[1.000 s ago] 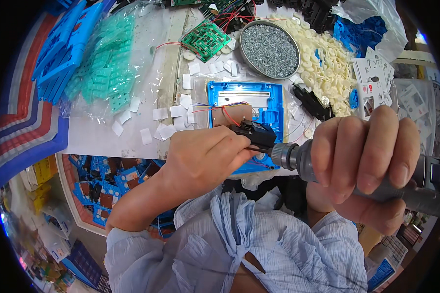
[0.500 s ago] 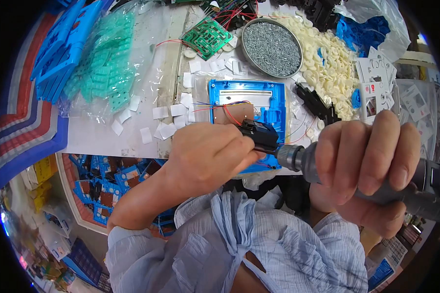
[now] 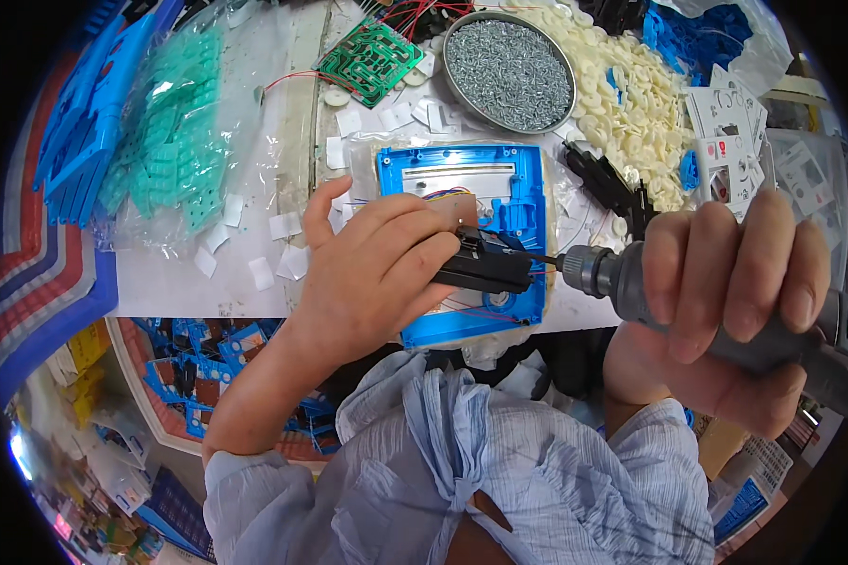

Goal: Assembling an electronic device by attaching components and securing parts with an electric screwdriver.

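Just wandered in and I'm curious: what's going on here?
A person works at a cluttered table. The fingers of the left hand hold a black plastic part over an open blue casing; those of the right hand grip a grey power driver, its bit pointed at the part's right end. Whether the bit touches is hard to tell.

Left grip (image 3: 372,259) is blocking the left end of the black part (image 3: 485,271) plus some of the brown board (image 3: 460,208). Right grip (image 3: 725,306) hides the middle of the grey driver (image 3: 627,275), and its back end kinda vanishes into the dark picture edge. That clutter at lower left (image 3: 89,447)? Too blurry to tell.
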Tool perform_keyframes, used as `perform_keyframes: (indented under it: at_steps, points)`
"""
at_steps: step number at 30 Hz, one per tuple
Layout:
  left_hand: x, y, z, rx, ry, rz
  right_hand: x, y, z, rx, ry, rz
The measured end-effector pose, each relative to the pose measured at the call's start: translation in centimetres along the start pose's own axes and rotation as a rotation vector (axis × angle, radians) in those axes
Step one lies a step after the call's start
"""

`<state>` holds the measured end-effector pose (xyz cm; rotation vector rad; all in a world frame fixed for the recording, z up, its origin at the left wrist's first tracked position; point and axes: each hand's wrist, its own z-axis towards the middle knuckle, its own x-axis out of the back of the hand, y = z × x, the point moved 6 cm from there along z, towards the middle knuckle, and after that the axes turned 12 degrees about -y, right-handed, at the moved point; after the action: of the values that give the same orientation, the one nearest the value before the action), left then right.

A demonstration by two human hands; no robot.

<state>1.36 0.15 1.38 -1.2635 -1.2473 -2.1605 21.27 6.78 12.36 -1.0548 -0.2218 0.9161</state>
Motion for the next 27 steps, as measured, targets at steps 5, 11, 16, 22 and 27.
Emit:
perform_keyframes:
  at_steps: [5,11,16,22,27]
  points:
    - [0.1,-0.1,0.3,-0.014,-0.01,-0.006,0.0,1.2,0.4,-0.047,-0.052,-0.037]
    - [0.2,-0.2,0.7,-0.04,-0.039,0.009,-1.4,2.8,1.1,-0.141,-0.079,-0.078]
    - [0.5,-0.1,0.7,-0.018,0.0,-0.007,-1.6,3.4,1.7,-0.177,-0.197,-0.073]
    - [0.4,-0.1,0.8,-0.035,-0.005,-0.006,-2.1,3.3,1.9,-0.182,-0.141,-0.094]
    - [0.6,-0.1,0.8,-0.053,-0.028,0.01,-1.6,2.8,0.9,-0.092,-0.032,-0.107]
